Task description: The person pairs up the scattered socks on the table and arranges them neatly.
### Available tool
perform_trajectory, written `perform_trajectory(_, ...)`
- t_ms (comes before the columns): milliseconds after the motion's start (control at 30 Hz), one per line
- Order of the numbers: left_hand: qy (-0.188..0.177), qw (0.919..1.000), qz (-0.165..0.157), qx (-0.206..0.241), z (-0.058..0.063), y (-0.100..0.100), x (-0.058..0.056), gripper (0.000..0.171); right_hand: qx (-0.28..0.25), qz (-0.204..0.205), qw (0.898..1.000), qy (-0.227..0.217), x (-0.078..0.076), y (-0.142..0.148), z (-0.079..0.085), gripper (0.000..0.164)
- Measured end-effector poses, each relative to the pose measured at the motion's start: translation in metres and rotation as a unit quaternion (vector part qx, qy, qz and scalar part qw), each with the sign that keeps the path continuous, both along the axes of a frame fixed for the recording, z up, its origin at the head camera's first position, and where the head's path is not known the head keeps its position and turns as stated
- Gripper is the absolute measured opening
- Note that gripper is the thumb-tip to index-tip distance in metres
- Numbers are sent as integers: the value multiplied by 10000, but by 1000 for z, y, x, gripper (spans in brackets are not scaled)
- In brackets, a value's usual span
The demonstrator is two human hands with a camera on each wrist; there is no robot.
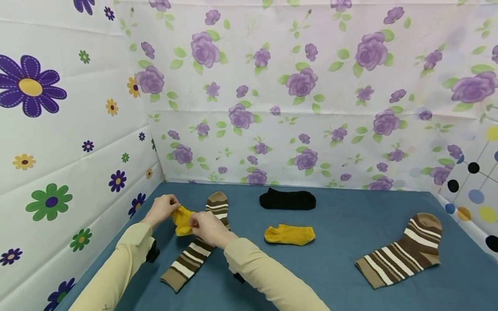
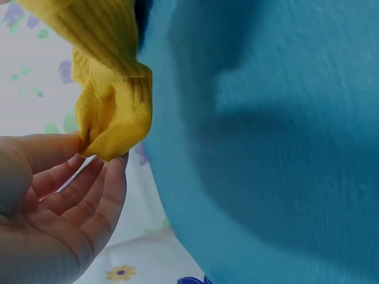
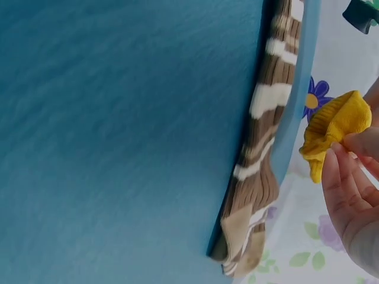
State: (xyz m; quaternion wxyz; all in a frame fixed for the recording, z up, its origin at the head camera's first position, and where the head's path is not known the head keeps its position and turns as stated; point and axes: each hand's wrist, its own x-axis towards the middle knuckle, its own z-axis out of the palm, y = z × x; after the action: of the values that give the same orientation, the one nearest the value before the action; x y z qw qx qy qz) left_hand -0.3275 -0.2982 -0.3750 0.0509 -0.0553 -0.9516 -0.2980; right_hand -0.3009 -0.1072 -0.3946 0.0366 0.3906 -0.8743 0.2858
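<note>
Left hand pinched one end of a yellow sock between thumb and fingertips at its ten o'clock, while the right hand pinched it at about four o'clock. Held between them, the sock was raised toward the table's nine o'clock side. Taking that sock as the dial's centre, a striped sock lay flat from two o'clock round to six, its middle partly hidden by the right hand. Near three o'clock was a second yellow sock; a black sock lay just beyond it, between two and three. Well apart, just past three, lay another striped sock, bent at the heel. Beneath everything was a blue tabletop. White sheeting with bold flowers hung at nine o'clock, purple-rose sheeting at twelve, and dotted sheeting at three. Pale sleeves covered both forearms.
</note>
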Motion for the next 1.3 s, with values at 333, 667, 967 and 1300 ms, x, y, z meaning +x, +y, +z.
perform_trajectory(333,354,9993,-99,28,3,11,-1,12,-329,-39,9992,-228,-10,19,9,8)
perform_trajectory(667,382,9992,-86,58,6,31,-1,11,-458,-215,9984,-268,-18,45,14,10)
perform_trajectory(967,428,9990,-67,-87,7,48,-5,11,-370,-436,9983,-112,-21,64,18,9)
perform_trajectory(1300,450,9989,-56,-151,5,65,-7,11,-654,-666,9956,-105,-26,84,13,11)
